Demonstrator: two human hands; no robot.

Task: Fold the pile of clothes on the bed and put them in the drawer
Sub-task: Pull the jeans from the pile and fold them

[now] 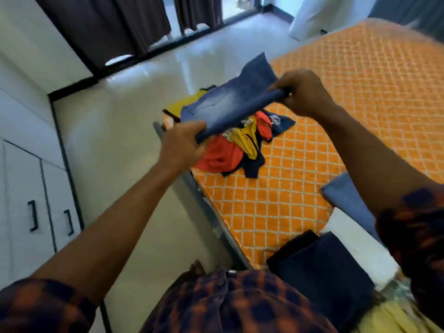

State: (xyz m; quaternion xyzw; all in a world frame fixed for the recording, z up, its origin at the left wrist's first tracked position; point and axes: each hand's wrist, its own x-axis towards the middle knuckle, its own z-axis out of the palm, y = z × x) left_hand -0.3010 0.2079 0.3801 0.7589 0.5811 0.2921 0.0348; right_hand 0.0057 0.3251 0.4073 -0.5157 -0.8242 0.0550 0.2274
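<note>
A pair of faded blue jeans (236, 98) is held in the air over the edge of the bed (360, 104), which has an orange cover with a white lattice pattern. My left hand (183, 146) grips the near end of the jeans. My right hand (304, 93) grips the far end. Under the jeans lies a loose pile of clothes (230, 150) in red, yellow and dark blue. Near me on the bed sits a folded dark blue garment (319, 267), with folded white (360, 246) and light blue (348, 200) pieces beside it.
White cabinet doors with black handles (33, 215) line the left wall. Pale glossy floor (134, 97) runs between the cabinets and the bed. Dark curtains (108, 22) hang at the back. A white pillow (319, 15) leans at the far end of the bed.
</note>
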